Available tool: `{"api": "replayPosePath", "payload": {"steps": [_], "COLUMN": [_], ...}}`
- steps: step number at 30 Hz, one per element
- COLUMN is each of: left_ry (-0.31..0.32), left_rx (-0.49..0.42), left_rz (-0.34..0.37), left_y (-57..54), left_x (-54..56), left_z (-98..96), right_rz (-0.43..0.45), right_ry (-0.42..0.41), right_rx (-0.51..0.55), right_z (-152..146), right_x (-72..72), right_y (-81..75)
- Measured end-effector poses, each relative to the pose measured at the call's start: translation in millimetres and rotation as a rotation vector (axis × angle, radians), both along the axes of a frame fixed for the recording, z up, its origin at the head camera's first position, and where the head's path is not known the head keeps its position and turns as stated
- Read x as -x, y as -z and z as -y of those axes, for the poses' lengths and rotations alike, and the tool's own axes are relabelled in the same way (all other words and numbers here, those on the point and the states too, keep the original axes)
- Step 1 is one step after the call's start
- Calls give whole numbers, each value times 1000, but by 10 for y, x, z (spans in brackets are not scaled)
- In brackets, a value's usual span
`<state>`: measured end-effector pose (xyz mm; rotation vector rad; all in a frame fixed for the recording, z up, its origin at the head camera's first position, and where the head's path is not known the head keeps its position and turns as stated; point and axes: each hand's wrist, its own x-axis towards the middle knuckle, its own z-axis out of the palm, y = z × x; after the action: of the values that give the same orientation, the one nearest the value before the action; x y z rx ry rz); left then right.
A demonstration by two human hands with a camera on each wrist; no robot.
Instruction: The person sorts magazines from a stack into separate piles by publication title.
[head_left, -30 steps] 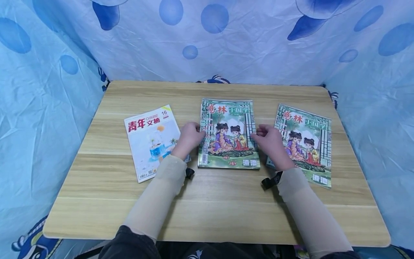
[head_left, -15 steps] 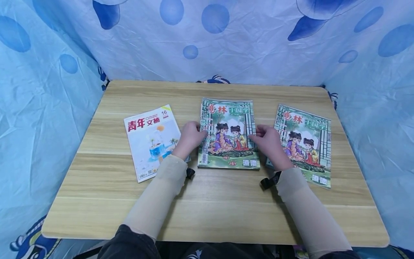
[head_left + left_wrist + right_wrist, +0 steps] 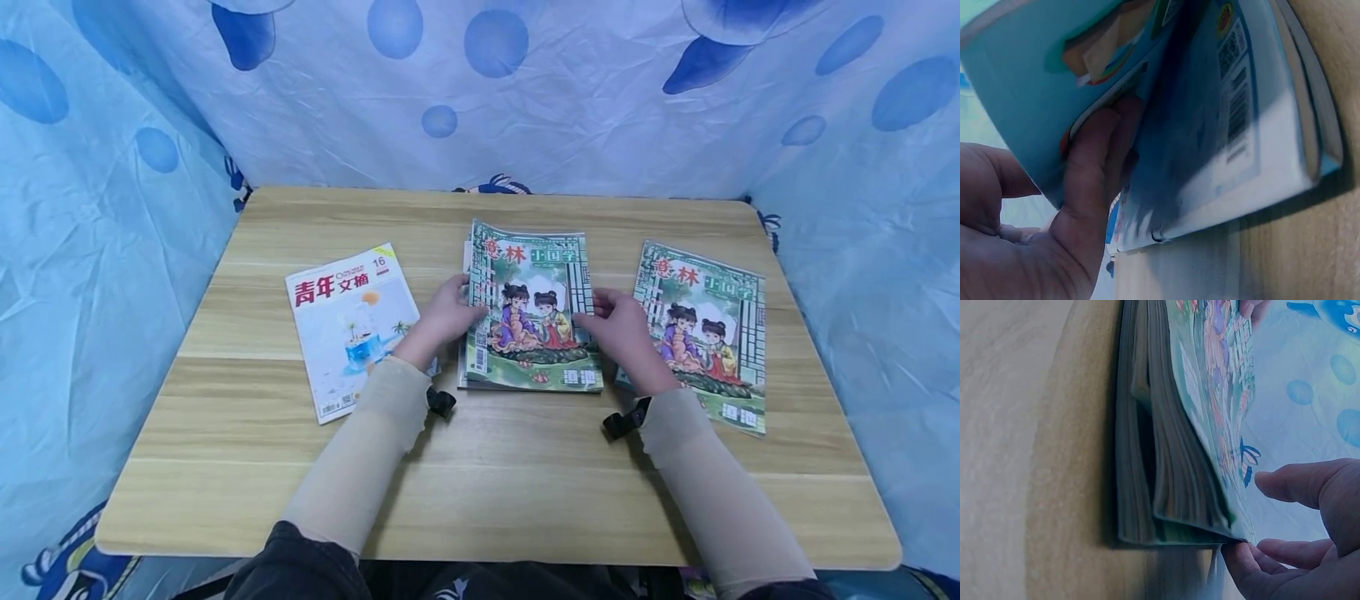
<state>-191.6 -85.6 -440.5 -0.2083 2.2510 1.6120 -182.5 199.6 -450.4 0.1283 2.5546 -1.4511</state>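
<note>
A stack of magazines lies mid-table. Its top magazine (image 3: 534, 312), green with two cartoon children on the cover, is raised along its left side. My left hand (image 3: 450, 308) grips that raised side. In the left wrist view its fingers (image 3: 1088, 156) are tucked under the top magazine, above the light-blue back of a lower magazine (image 3: 1204, 125) with a barcode. My right hand (image 3: 622, 325) is at the stack's right edge. The right wrist view shows its fingertips (image 3: 1238, 556) at the corner and its thumb held apart above the cover; a gap shows between the page blocks.
A white magazine (image 3: 352, 333) with red title lettering lies tilted on the left, close to my left forearm. Another green magazine (image 3: 712, 333) lies angled on the right, partly behind my right hand. Blue patterned cloth (image 3: 480, 108) surrounds the wooden table (image 3: 525, 492).
The top magazine's left side has risen and shifted slightly right, exposing the edge of the one below. My left hand has moved up and right with it; the right hand has barely moved.
</note>
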Motion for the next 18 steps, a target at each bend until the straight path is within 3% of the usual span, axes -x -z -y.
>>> {"api": "replayPosePath", "payload": {"steps": [12, 18], "left_ry": [-80, -100], "left_rx": [-197, -328], "left_rz": [10, -7], "left_y": [-20, -58], "left_x": [-46, -66], "left_z": [-4, -1], "right_rz": [26, 93], "right_ry": [5, 10], "right_rx": [-22, 40], "right_z": [-5, -73], "right_x": [12, -12], "right_y": [22, -11]}}
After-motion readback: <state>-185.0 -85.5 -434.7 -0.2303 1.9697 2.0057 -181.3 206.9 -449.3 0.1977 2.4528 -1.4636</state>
